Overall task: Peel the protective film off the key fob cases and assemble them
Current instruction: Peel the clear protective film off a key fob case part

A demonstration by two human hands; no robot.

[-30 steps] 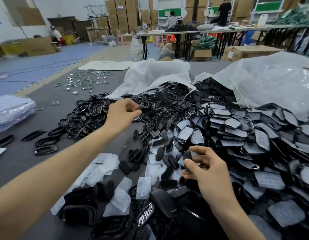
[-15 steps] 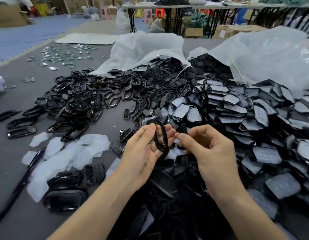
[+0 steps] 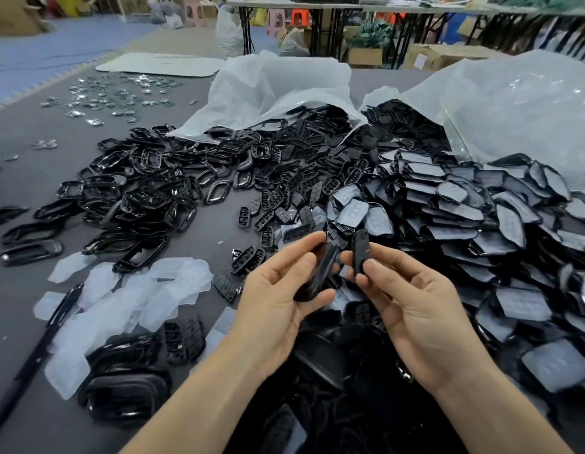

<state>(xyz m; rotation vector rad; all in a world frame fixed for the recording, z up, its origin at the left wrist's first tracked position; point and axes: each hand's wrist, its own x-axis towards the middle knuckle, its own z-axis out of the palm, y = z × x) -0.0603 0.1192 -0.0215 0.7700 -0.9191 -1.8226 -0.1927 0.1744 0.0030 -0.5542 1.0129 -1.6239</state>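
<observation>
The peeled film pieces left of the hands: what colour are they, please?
The film pieces are translucent white; the head view shows them best.

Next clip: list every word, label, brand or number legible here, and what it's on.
No text can be read in this frame.
White label on the cardboard box at the back: too blurred to read.
Case frame in the left hand and button pad in the right hand: no legible marking.

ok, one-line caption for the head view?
Left hand holds a black case frame, right hand a black insert, over piled fob parts.
</observation>
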